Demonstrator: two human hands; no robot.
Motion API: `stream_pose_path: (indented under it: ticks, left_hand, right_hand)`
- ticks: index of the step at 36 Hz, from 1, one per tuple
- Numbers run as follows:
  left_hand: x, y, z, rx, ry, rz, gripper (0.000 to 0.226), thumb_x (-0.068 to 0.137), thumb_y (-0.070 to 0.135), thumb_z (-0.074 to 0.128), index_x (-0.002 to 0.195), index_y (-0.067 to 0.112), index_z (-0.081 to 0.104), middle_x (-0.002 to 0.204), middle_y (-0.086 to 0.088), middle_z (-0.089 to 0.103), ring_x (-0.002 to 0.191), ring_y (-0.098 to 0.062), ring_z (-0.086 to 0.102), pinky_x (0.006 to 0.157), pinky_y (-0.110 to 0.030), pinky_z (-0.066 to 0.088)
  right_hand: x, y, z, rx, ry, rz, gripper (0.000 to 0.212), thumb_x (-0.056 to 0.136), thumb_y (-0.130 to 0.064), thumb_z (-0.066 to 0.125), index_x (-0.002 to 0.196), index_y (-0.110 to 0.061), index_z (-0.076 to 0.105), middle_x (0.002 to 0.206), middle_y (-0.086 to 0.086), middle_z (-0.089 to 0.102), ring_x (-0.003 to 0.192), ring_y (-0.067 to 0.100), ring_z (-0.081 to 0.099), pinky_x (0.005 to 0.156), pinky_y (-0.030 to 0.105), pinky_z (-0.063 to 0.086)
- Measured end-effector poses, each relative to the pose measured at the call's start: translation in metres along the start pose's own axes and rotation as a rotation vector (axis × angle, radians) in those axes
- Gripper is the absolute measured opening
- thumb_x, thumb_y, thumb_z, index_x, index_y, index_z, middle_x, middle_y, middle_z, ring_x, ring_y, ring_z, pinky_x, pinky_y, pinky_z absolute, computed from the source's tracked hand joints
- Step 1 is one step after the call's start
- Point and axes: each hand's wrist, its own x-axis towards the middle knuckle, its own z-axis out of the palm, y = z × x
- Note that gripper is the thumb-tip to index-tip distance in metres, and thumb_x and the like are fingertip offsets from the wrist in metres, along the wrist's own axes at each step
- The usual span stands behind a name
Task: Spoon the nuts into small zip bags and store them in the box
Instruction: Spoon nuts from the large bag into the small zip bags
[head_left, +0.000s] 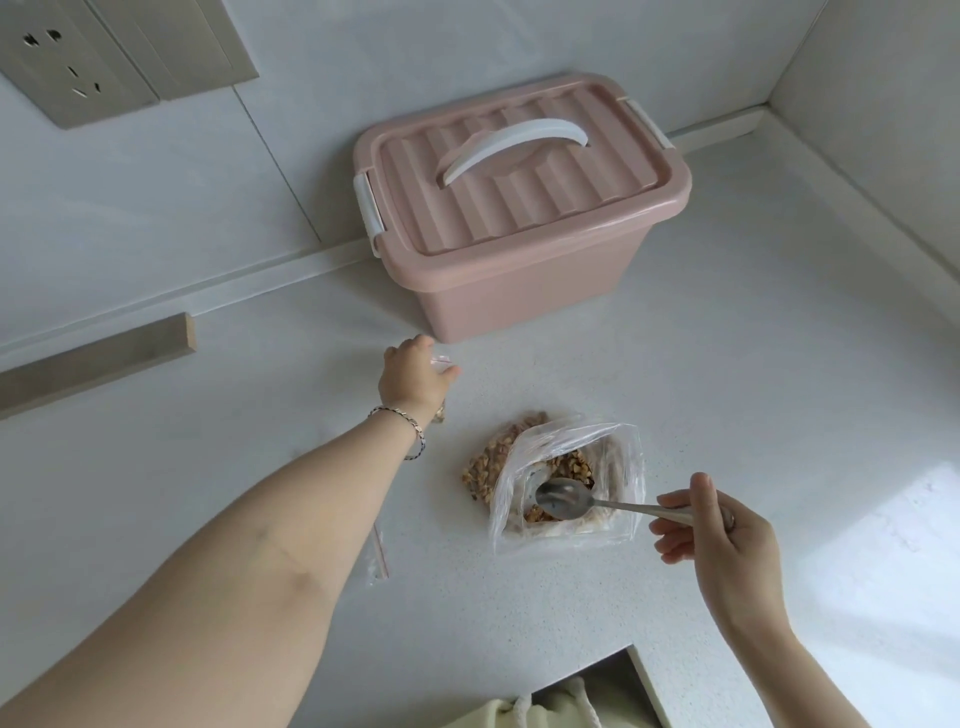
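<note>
Left hand (413, 379) on a small zip bag (444, 364); right hand (722, 530) holding the spoon (563, 499) over the nuts (488, 462).
Left fingers (415, 345) are curled round the small zip bag, just in front of the pink box (519, 208), which stands lid-closed at the back of the desk (727, 364). Right fingers (675, 519) pinch the spoon handle, its bowl in the mouth of the large open plastic bag (618, 467) mid-desk. A second zip bag (379, 551) lies flat beside the left forearm.
</note>
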Motion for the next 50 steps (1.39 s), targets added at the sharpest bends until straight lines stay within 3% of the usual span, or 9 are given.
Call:
stream_pose_path:
  ticks: [10,16,21,28,34,37,41,46,50]
  left_hand:
    - [-0.018,-0.006,-0.005,-0.120,0.014,0.005,0.076,0.075,0.027,0.072,0.138,0.012,0.032,0.131,-0.014,0.043,0.123,-0.032,0.036,0.094,-0.037,0.038]
    - [-0.089,-0.066,-0.021,-0.166,0.095,-0.030,0.055,0.079,0.016,0.070,0.127,0.003,0.047,0.122,-0.018,0.051,0.113,-0.034,0.047,0.101,-0.039,0.035]
    - [-0.155,-0.128,-0.031,0.064,0.063,0.087,0.041,0.064,0.005,0.080,0.101,0.003,0.064,0.098,-0.015,0.065,0.093,-0.037,0.060,0.084,-0.027,0.036]
    - [-0.183,-0.148,-0.017,0.375,-0.076,0.143,0.068,0.027,0.021,0.093,0.088,0.009,0.065,0.082,-0.009,0.067,0.067,-0.035,0.064,0.055,-0.036,0.054]
    - [-0.174,-0.139,-0.022,0.483,0.017,0.275,0.012,0.065,0.027,0.062,0.062,0.016,0.063,0.059,-0.002,0.058,0.052,-0.026,0.060,0.041,-0.028,0.046]
    - [-0.172,-0.135,-0.026,0.410,0.075,0.318,0.033,0.076,0.033,0.040,0.058,0.017,0.063,0.058,0.001,0.059,0.050,-0.025,0.059,0.042,-0.025,0.044]
    - [-0.173,-0.109,-0.038,0.242,0.148,0.325,0.039,0.085,0.032,0.038,0.076,0.011,0.070,0.071,-0.001,0.067,0.059,-0.026,0.063,0.052,-0.028,0.049]
    - [-0.179,-0.049,-0.055,-0.160,0.220,0.320,0.041,0.089,0.034,0.038,0.098,0.009,0.070,0.091,0.000,0.067,0.083,-0.019,0.062,0.073,-0.025,0.046]
    - [-0.181,-0.002,-0.063,-0.351,0.279,0.433,0.034,0.089,0.028,0.044,0.102,0.009,0.069,0.089,0.004,0.061,0.083,-0.010,0.058,0.077,-0.015,0.044]
  right_hand:
    - [0.004,-0.001,0.003,-0.034,-0.011,-0.012,0.037,0.095,-0.027,0.042,0.074,-0.007,0.066,0.058,0.011,0.066,0.046,0.017,0.060,0.045,0.020,0.050]
    - [0.001,-0.001,0.000,-0.063,-0.021,-0.045,0.038,0.095,-0.028,0.042,0.073,-0.008,0.066,0.058,0.010,0.067,0.047,0.019,0.060,0.046,0.019,0.050]
    - [-0.006,0.002,-0.004,-0.078,-0.016,-0.070,0.035,0.095,-0.026,0.044,0.073,-0.009,0.066,0.058,0.006,0.067,0.049,0.020,0.061,0.049,0.023,0.051]
    - [-0.016,0.008,-0.004,-0.072,0.006,-0.090,0.030,0.095,-0.022,0.046,0.077,-0.008,0.066,0.060,0.007,0.067,0.049,0.017,0.060,0.050,0.021,0.052]
    - [-0.024,0.001,-0.002,-0.104,0.021,-0.148,0.029,0.096,-0.021,0.043,0.075,-0.016,0.062,0.062,0.008,0.065,0.056,0.017,0.060,0.056,0.028,0.052]
    - [-0.028,-0.010,0.000,-0.134,0.010,-0.188,0.033,0.096,-0.022,0.039,0.072,-0.018,0.060,0.066,0.008,0.064,0.063,0.017,0.060,0.055,0.013,0.046]
    - [-0.030,-0.019,0.002,-0.193,-0.008,-0.347,0.039,0.085,-0.051,0.030,0.069,-0.027,0.057,0.075,-0.004,0.062,0.075,-0.002,0.059,0.062,0.004,0.040]
    - [-0.019,-0.035,0.014,-0.180,-0.091,-0.542,0.036,0.091,-0.047,0.030,0.068,-0.034,0.054,0.094,-0.015,0.052,0.094,-0.013,0.049,0.074,0.000,0.034]
    - [-0.012,-0.057,0.029,-0.071,-0.208,-0.544,0.044,0.090,-0.059,0.030,0.071,-0.028,0.054,0.063,-0.007,0.054,0.059,0.002,0.050,0.057,0.009,0.036]
